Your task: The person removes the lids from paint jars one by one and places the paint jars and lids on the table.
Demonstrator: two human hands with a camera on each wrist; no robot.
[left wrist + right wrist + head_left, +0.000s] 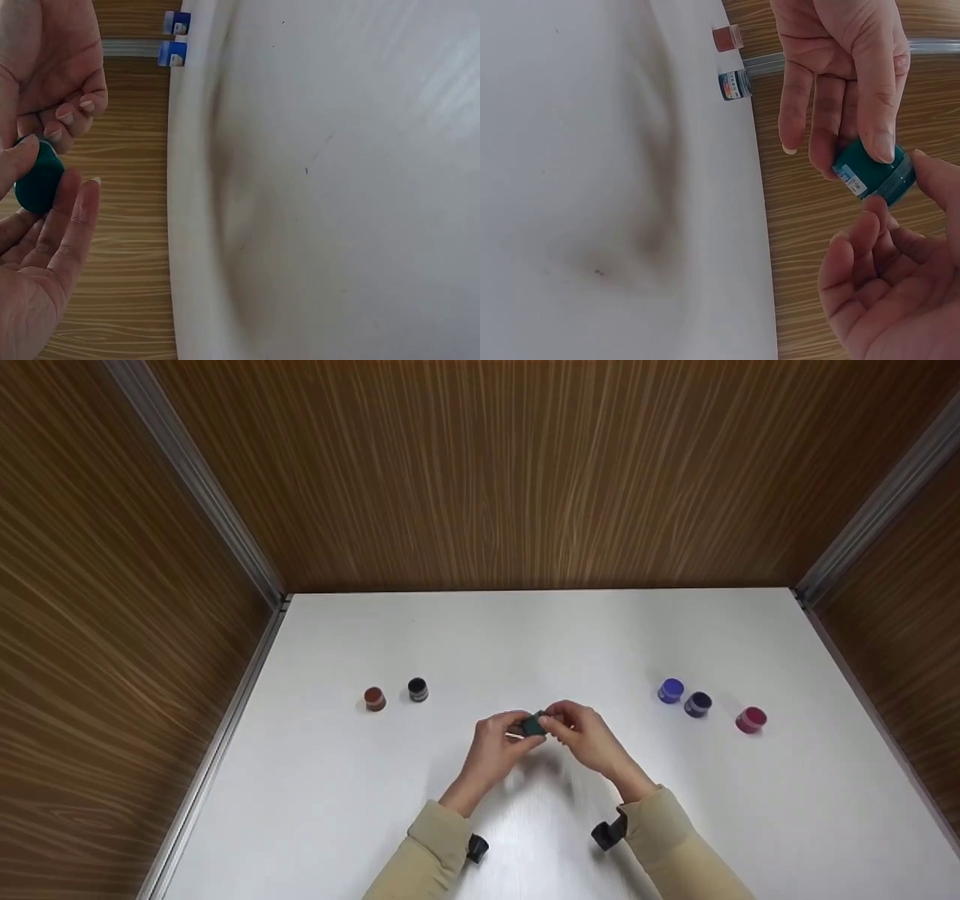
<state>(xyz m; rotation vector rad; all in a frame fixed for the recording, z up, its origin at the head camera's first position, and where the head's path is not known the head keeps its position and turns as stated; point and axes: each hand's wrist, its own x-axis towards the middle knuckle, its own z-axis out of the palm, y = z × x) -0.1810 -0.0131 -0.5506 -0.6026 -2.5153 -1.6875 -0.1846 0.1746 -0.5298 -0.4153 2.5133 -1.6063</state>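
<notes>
Both hands meet on a small dark green paint jar (533, 725), lifted above the table. In the right wrist view the green jar (866, 171) shows a white and blue label on its side and a clear ribbed band at one end. My left hand (493, 750) grips the labelled body between thumb and fingers. At the banded end, my right hand (592, 737) pinches the jar with thumb and fingertips. The left wrist view shows the jar's rounded green end (39, 187) between the two hands, partly covered by fingers.
Left on the white table (330, 795) stand a brown jar (375, 699) and a black jar (418, 690). To the right are a blue jar (671, 691), a dark purple jar (698, 704) and a red jar (751, 720). Wood-grain panels (480, 472) enclose the back and sides.
</notes>
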